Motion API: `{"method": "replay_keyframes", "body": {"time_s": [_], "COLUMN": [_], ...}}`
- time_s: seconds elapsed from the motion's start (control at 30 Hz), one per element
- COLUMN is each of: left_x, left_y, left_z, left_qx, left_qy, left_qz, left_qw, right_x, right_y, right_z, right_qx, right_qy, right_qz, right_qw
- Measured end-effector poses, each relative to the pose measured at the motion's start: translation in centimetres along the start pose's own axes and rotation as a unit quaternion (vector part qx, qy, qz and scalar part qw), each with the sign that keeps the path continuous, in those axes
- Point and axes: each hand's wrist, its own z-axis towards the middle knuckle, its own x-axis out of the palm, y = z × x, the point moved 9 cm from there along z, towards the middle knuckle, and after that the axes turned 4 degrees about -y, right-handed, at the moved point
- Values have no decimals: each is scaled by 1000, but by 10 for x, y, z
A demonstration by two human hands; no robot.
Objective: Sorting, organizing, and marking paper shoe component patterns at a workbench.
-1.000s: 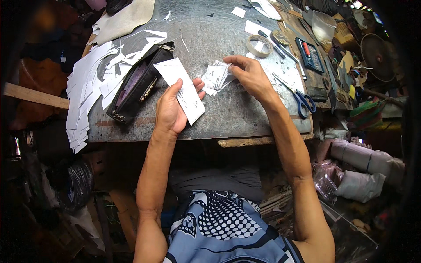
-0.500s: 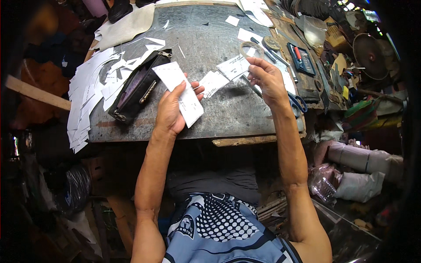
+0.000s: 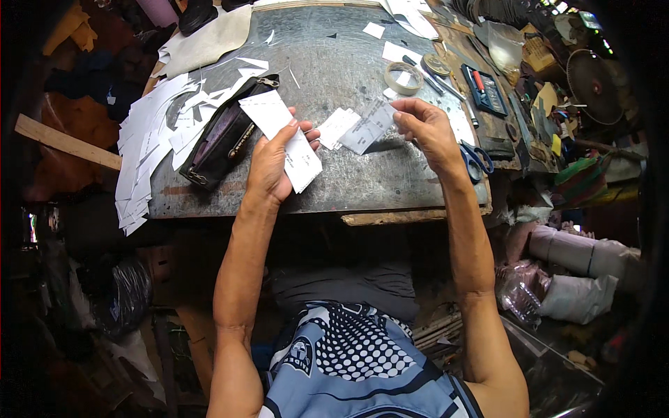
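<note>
White papers are clasped by the left hand, one slip pinched by the right hand, easily dropped if loosened.

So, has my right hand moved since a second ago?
Yes, your right hand has moved right: its fingers were left of the tape roll and are now below it in the picture.

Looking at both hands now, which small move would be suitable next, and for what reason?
Perhaps bring the raised paper piece across to the white papers: the right hand pinches it by its edge, while the left hand already holds similar printed sheets, its thumb on top.
</note>
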Motion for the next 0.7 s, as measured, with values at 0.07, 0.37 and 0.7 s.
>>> {"method": "replay_keyframes", "body": {"time_s": [0.07, 0.37, 0.7], "left_x": [-8, -3, 0], "left_y": [0, 11, 15], "left_z": [-2, 3, 5], "left_qx": [-5, -37, -74], "left_qy": [-13, 11, 7], "left_qz": [-7, -8, -10], "left_qw": [1000, 999, 997], "right_x": [-4, -20, 40], "right_y": [-3, 10, -2], "right_z": [-2, 9, 62], "right_qx": [0, -123, 16], "right_qy": [15, -85, 23], "right_qz": [-63, -401, -91], "right_qw": [998, 904, 995]}}
